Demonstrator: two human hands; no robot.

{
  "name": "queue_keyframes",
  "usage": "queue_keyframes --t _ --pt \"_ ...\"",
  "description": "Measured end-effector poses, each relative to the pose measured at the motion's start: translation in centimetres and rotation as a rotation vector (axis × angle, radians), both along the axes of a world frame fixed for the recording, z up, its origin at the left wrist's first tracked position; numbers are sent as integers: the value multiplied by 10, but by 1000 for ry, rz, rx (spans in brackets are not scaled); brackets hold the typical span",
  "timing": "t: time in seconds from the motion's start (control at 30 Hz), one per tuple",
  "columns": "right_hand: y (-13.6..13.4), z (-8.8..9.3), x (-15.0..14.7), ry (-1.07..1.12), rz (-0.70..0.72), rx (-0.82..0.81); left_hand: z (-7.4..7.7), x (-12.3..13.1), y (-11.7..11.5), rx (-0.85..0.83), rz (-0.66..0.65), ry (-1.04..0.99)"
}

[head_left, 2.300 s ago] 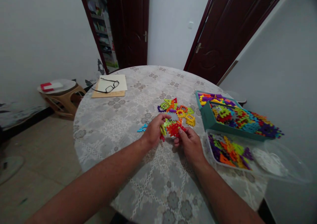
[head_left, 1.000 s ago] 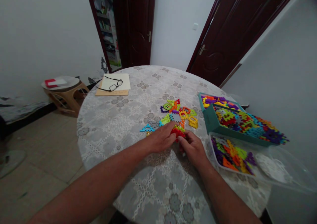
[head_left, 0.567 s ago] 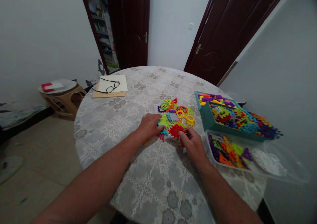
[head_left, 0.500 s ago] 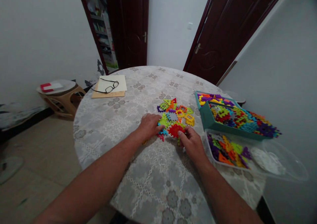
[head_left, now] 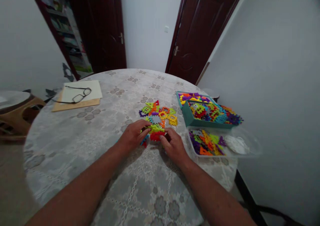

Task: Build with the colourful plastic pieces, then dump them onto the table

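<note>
Colourful plastic interlocking pieces lie joined and loose on the patterned tablecloth, among them a grey-blue gear-edged piece (head_left: 155, 119) and a yellow ring-shaped piece (head_left: 172, 120). Between my hands are a red interlocking piece (head_left: 155, 136) and a lime-green interlocking piece (head_left: 156, 128) touching it. My right hand (head_left: 174, 145) pinches the red piece at its right side, thumb in front. My left hand (head_left: 132, 134) has its fingers closed on the left end of the lime-green piece. Blue and pink-red bits show under the left fingers. The fingertips partly hide how the pieces join.
To the right, a teal box (head_left: 190, 118) holds a heap of such pieces, its lid (head_left: 180, 101) holding more. Nearer stands a clear plastic tub (head_left: 193, 149) with pieces and something white. Glasses (head_left: 79, 97) rest on papers (head_left: 96, 89) at the far left of the round table.
The view has turned right, so the scene sits further left. The red piece has gone from lying nearly flat to tilted, and my left hand has come closer to it, onto the lime-green piece.
</note>
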State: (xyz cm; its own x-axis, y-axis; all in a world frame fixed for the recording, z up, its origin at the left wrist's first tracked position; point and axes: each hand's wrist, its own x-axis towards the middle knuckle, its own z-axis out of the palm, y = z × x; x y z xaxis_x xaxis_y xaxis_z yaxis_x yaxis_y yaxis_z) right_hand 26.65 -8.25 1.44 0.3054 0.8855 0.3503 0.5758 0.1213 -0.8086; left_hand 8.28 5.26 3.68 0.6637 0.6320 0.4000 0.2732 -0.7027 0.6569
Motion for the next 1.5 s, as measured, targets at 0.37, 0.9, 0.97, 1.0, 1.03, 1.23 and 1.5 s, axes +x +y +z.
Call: queue_keyframes --t 0.37,0.9,0.97,1.0,1.03,1.23,1.5 --pt "7 -2 -1 223 -60 -39 -3 4 -19 -115 -93 97" --pt "0 14 -3 46 46 -54 -13 4 -9 -261 -162 43" --pt "-5 26 0 44 17 -64 -6 4 -14 -292 -154 29" --pt "-7 32 2 52 2 -64 -3 4 -15 -330 -159 21" --pt "-9 37 5 62 -12 -63 -1 4 -17 -379 -167 6" --pt "-16 52 23 62 -75 -96 -1 4 -16 -552 -187 -46" --pt "-14 129 143 -478 -408 96 11 0 -18 -312 -132 52"
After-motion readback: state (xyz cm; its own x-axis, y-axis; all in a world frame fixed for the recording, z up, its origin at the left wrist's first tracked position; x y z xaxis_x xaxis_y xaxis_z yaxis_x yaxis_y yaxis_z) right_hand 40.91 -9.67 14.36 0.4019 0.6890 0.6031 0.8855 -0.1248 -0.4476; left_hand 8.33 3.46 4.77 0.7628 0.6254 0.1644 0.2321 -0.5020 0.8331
